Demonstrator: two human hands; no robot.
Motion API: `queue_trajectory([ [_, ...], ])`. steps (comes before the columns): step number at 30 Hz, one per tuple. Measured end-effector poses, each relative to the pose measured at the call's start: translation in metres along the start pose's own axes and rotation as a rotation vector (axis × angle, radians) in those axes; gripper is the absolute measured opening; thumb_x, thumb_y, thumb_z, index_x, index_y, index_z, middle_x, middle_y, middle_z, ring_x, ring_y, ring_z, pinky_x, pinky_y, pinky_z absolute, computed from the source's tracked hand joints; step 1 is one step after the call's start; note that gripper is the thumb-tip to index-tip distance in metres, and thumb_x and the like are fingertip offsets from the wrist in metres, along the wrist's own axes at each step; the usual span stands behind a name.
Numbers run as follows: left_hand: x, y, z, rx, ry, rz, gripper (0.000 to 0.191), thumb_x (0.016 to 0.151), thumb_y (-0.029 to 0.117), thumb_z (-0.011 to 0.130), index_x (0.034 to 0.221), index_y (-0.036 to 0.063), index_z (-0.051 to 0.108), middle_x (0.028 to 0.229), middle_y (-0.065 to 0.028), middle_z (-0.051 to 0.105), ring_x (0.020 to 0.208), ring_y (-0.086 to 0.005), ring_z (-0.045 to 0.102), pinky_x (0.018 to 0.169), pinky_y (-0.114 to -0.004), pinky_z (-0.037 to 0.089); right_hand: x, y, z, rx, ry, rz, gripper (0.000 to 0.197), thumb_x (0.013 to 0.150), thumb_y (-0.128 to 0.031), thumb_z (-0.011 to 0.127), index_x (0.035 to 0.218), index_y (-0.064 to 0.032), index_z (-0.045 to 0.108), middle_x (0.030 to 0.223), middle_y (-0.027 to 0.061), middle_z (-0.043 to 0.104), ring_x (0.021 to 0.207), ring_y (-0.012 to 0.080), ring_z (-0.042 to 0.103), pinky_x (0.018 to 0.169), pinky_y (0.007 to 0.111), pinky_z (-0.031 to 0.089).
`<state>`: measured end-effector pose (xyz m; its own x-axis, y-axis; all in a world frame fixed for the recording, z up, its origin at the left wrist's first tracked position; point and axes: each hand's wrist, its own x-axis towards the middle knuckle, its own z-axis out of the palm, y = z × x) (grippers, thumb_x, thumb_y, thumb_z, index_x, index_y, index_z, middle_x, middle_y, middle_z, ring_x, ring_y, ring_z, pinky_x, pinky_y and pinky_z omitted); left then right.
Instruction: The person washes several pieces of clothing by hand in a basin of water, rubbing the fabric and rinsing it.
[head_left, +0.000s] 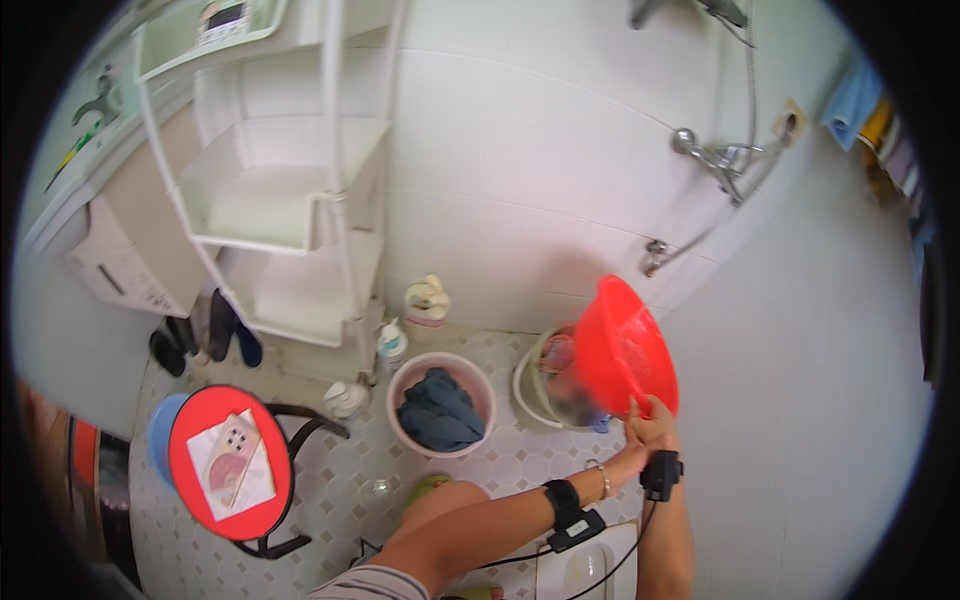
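Both of my hands are together at the near rim of a red plastic basin (628, 345), which is tilted on its side. My left hand (628, 459), with a bracelet at the wrist, is against my right hand (654, 426), whose fingers grip the rim. Partly behind the basin stands a pale bucket (529, 397) holding cloth items; its far side is hidden. To the left of the bucket, a pink basin (396, 401) on the tiled floor holds dark blue-grey cloth (441, 411).
A red-topped stool (187, 450) carries a phone (234, 461) on white paper. Pump bottles (391, 341) and a white container (426, 307) stand near the wall beside a white shelf rack (255, 244). A squat toilet (551, 566) lies below my arms; a shower mixer (724, 161) is on the wall.
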<state>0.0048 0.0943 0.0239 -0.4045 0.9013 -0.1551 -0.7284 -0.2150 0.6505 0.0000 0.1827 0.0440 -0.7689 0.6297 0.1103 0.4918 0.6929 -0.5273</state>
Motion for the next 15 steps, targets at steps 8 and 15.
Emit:
queue_trajectory([
  [8,-0.015,0.002,0.018,0.037,0.076,0.002,0.101,0.074,0.064,0.047,0.134,0.0107,-0.013,0.137,-0.0175,0.021,0.129,-0.0235,0.022,0.105,-0.036,0.017,-0.010,0.012,-0.013,-0.045,-0.046,-0.009,0.025,0.084,-0.027,0.056,0.091,-0.0034,0.055,0.057,0.0107,0.052,0.049,0.0160,0.045,0.047,0.031,0.040],
  [15,-0.006,0.000,0.012,-0.004,-0.093,-0.037,0.096,0.076,0.072,0.029,0.137,0.0020,0.004,0.141,-0.0187,0.013,0.132,-0.0227,0.011,0.106,-0.034,0.013,-0.015,-0.013,-0.020,-0.065,-0.046,-0.042,0.022,0.084,-0.024,0.054,0.093,-0.0041,0.055,0.057,0.0109,0.053,0.048,0.0165,0.048,0.046,0.031,0.040],
])
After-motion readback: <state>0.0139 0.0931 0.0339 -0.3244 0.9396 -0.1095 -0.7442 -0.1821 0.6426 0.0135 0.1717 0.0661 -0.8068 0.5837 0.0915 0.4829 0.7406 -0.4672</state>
